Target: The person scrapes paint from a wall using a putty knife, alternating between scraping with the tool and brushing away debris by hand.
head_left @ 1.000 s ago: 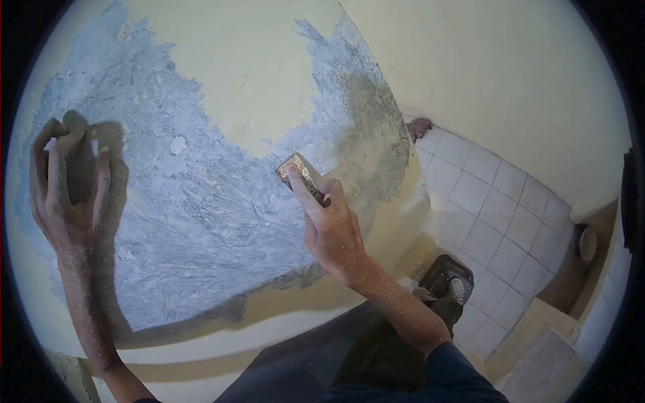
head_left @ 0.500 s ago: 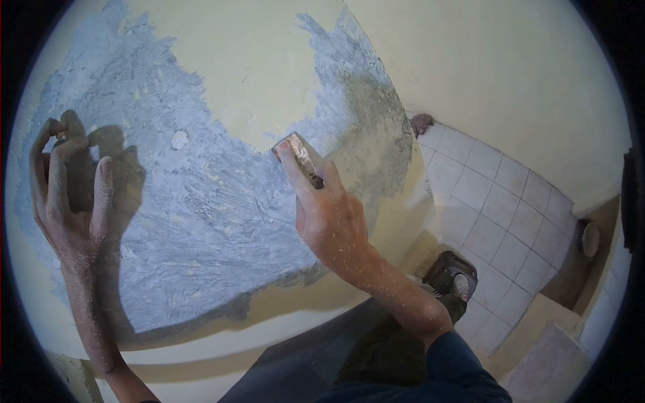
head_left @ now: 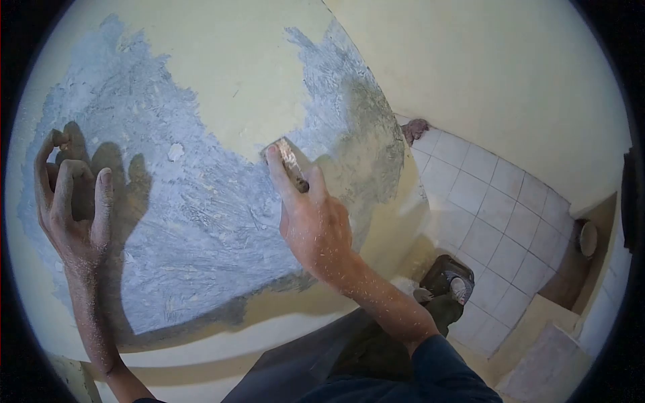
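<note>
Right hand (head_left: 316, 225) clamps the flat metal scraper (head_left: 290, 164), nosing twelve o'clock under pale yellow paint (head_left: 235, 80); shallow angle seems best. Left hand (head_left: 70, 201) half-curled, empty.

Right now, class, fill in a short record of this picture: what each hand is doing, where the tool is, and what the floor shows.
Right hand: grips the scraper, index finger along it
Scraper edge: where yellow paint meets the grey patch
Left hand: fingers curled, tips on the grey patch, holds nothing
Floor: pale tiles, one shoe
</note>
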A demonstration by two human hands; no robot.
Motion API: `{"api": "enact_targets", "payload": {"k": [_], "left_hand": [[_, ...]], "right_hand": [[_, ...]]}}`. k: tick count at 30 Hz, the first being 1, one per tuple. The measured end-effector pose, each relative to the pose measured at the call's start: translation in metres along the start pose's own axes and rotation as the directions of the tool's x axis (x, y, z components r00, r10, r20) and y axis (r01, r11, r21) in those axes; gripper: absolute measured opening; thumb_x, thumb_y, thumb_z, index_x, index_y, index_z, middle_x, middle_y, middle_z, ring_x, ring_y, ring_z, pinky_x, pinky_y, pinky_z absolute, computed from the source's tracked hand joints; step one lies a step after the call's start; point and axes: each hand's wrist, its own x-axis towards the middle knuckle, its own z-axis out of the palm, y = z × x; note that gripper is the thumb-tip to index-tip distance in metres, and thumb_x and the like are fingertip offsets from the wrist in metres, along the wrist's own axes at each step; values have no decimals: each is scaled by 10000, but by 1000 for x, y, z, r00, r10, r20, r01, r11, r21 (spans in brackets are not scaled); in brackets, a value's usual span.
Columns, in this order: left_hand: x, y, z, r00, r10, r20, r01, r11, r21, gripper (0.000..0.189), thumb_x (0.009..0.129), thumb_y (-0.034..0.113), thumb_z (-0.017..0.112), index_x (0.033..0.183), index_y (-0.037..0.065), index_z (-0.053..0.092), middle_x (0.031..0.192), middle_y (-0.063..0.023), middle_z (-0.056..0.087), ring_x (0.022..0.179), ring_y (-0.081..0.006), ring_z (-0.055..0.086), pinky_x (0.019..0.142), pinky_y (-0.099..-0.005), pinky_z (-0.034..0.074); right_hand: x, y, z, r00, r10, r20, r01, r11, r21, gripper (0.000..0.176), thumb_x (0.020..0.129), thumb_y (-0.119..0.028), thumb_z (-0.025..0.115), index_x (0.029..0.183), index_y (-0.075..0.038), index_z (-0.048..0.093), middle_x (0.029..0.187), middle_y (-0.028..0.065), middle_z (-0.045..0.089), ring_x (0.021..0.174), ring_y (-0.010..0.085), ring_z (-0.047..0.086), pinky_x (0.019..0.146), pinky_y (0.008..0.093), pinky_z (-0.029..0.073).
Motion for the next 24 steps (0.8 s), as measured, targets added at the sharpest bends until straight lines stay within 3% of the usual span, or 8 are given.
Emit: {"api": "enact_targets", "payload": {"k": [2,6,9,15,17,21,23,24], "left_hand": [[2,0,-1,1000,4,24,-4,1000,-4,171,856,150,654,845,-10,597,1272,-236,513,1222,-359,542,991,-490,483],[6,2,-1,997,75,35,-76,997,18,155,868,131,648,819,-3,588,1021,-196,563,1152,-378,562,957,-486,501],[8,8,-6,997,69,22,-70,997,16,160,870,124,648,804,-6,583,952,-188,573,1110,-387,570,930,-482,506],[4,-1,-2,999,-17,40,19,998,-68,184,853,138,664,791,-14,580,1219,-255,523,1104,-371,584,936,-476,497],[3,0,0,999,0,47,2,999,-53,188,849,144,669,793,-14,584,1264,-268,517,1105,-369,590,943,-474,494],[1,-15,5,981,195,4,-195,978,74,192,844,155,673,809,-17,594,1255,-275,522,1137,-385,583,955,-478,487],[-1,-15,6,985,174,9,-174,983,60,199,837,162,675,811,-19,597,1266,-281,519,1164,-397,571,957,-481,486],[2,-5,3,997,74,21,-75,997,6,202,833,165,676,809,-20,598,1274,-284,518,1174,-403,566,956,-481,487]], "right_hand": [[-4,0,4,999,13,34,-13,1000,10,757,845,50,539,1550,-136,334,1033,237,512,587,319,652,513,390,566],[-11,-1,9,999,14,44,-15,999,30,771,836,62,528,1553,-142,330,1015,229,509,590,317,650,498,392,558],[4,-6,-1,998,17,56,-15,999,-36,779,826,75,520,1553,-130,326,1020,220,509,596,321,648,504,391,559],[-4,-2,8,998,-34,-51,38,996,81,795,816,83,526,1554,-133,323,1042,221,510,606,323,655,531,383,569],[4,-3,2,1000,-11,4,11,998,56,801,813,83,529,1555,-132,320,1051,231,510,612,328,656,533,386,570],[-13,-4,5,993,16,115,-17,1000,10,793,810,72,549,1549,-112,326,1065,242,514,618,343,653,548,396,577],[-8,-1,1,994,5,107,-11,998,60,790,810,60,560,1547,-107,328,1089,247,519,641,354,660,575,401,582],[-5,-1,-1,995,2,101,-11,996,90,789,810,53,566,1546,-105,329,1100,249,521,652,360,664,588,403,585]]}}
